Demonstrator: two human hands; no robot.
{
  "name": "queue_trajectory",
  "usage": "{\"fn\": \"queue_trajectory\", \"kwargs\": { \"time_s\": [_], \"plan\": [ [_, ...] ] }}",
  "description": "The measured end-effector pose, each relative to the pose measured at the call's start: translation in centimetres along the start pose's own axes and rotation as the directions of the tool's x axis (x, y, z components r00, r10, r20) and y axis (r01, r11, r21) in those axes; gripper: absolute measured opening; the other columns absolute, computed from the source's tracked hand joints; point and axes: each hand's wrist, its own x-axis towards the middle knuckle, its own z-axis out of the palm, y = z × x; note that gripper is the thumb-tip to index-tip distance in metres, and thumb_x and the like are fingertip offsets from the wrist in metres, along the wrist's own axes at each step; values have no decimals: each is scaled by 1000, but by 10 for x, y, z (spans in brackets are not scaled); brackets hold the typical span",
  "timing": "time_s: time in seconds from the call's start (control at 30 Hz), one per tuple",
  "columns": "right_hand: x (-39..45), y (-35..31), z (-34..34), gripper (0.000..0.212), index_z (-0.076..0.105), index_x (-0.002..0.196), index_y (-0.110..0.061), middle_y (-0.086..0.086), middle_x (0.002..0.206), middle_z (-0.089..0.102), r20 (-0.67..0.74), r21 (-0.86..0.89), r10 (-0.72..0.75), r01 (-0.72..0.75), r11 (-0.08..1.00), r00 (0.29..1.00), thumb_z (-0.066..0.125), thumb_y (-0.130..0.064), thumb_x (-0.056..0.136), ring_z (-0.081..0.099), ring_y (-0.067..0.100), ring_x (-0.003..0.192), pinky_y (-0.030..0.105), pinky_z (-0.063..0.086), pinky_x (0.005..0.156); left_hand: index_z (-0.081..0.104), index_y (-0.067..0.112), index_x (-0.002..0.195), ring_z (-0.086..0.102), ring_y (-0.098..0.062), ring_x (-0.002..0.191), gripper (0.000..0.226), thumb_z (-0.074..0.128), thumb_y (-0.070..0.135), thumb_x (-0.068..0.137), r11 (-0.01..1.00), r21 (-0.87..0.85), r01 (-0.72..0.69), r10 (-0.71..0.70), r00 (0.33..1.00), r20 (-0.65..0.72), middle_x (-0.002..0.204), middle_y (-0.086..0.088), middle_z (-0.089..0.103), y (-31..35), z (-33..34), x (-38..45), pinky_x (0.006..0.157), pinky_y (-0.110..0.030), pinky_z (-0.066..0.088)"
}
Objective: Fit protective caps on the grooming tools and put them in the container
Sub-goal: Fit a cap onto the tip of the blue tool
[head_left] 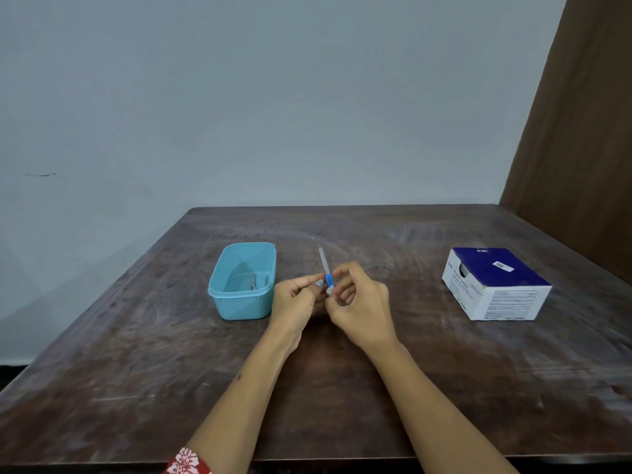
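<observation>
A light-blue rectangular plastic container (242,281) with rounded corners stands open on the dark brown wooden table (342,371), at about nine o'clock from the two hands. Inside it, toward its near right corner, lie two small metal grooming tools (258,282); their exact kind is too small to tell. At three o'clock from the hands, well apart from them, sits a white cardboard box with a dark-blue top (496,283). Its top bears a small white sticker with a code, and its white sides carry lines of print too blurred to read.

The hands meet just right of the container. The right hand (359,302) pinches a slender tool with a blue collar and a clear protective cap (325,268) at its collar; the capped end points toward twelve o'clock, tilted slightly left. The left hand (295,299), fingers curled, pinches a small pale-blue piece (319,284) just beside the tool's lower end. A red-and-white patterned sleeve (186,461) shows at six o'clock.
</observation>
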Motion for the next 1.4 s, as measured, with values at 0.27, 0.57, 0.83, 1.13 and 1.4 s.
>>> {"fn": "queue_trajectory", "kwargs": {
  "time_s": [0.27, 0.57, 0.83, 1.13, 1.4],
  "plan": [
    [1, -3, -2, 33, 62, 101, -19, -4, 78, 66, -42, 7, 0, 0, 1000, 999, 70, -2, 73, 60, 4, 71, 13, 51, 68, 70, 8, 97, 72, -20, 77, 19, 53, 2, 90, 1000, -24, 12, -12, 1000, 16, 81, -9, 75, 0, 1, 0, 60, -24, 57],
    [2, -2, 0, 16, 73, 86, -9, 3, 80, 69, -120, -59, -100, 94, 994, 988, 70, 2, 74, 62, 11, 69, 17, 50, 66, 71, 6, 95, 72, -21, 78, 20, 52, 1, 90, 998, -60, 1, 3, 998, 59, 81, -9, 75, 0, 2, -1, 59, -23, 56],
    [1, -4, 0, 16, 74, 83, -8, 3, 79, 69, -76, -88, -102, 95, 992, 992, 70, 3, 72, 62, 13, 68, 20, 51, 66, 70, 8, 95, 72, -20, 79, 19, 53, 2, 91, 998, -66, -21, 22, 1000, 4, 83, -9, 74, 1, 2, -1, 61, -24, 57],
    [0, -7, -1, 16, 73, 79, -7, 3, 75, 67, -38, -115, -112, 107, 988, 993, 71, 4, 68, 60, 14, 64, 16, 47, 61, 71, 11, 90, 72, -20, 78, 18, 54, 4, 90, 995, -90, -38, 36, 999, -23, 81, -10, 74, 0, 1, 1, 60, -23, 56],
    [1, -7, -2, 18, 74, 86, -7, 4, 83, 71, -93, -127, -145, 132, 983, 985, 68, 5, 74, 62, 15, 77, 18, 47, 72, 72, 10, 89, 72, -18, 75, 21, 52, 3, 92, 994, -102, -34, 41, 997, 66, 77, -7, 75, -4, 2, 2, 58, -22, 55]
  ]
}}
